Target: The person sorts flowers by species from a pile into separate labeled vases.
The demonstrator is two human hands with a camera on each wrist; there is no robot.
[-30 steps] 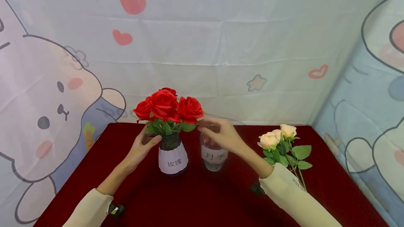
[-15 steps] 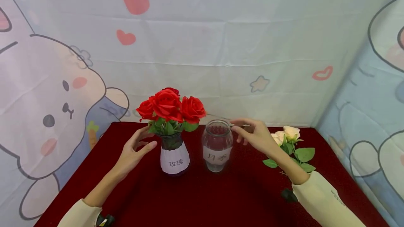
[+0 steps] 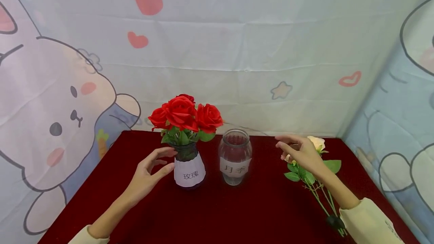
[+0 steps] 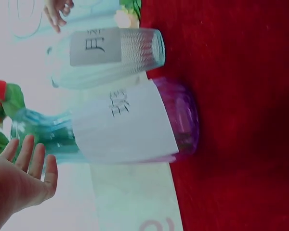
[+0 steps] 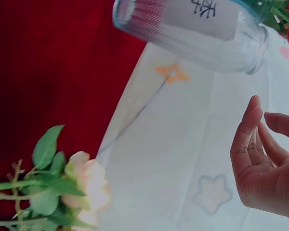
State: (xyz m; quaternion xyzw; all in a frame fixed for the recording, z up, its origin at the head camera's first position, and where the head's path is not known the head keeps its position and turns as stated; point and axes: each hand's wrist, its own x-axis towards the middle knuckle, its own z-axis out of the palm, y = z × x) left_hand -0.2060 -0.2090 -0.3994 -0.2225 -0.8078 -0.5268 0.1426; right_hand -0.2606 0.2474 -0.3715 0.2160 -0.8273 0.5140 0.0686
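Observation:
Several red roses (image 3: 181,113) stand in a vase (image 3: 190,172) with a white paper label, its base purple in the left wrist view. My left hand (image 3: 149,174) is beside the vase's neck, fingers spread and loosely bent, gripping nothing; whether a fingertip touches the glass I cannot tell. To the right of the vase stands a clear glass jar (image 3: 235,157) with a labelled paper band and no flowers in it. My right hand (image 3: 301,153) hovers over the pale peach roses (image 3: 317,143), partly hiding them. It holds nothing, as the right wrist view shows.
The dark red cloth (image 3: 237,214) covers the table. Behind it hangs a printed fabric backdrop (image 3: 210,48) with cartoon figures, and more of it closes off the right side. The peach roses' stems (image 3: 322,199) point toward the front right.
My right hand has moved right, from beside the red roses past the jar to above the peach roses. My left hand has drawn back slightly and lowered from the rose leaves.

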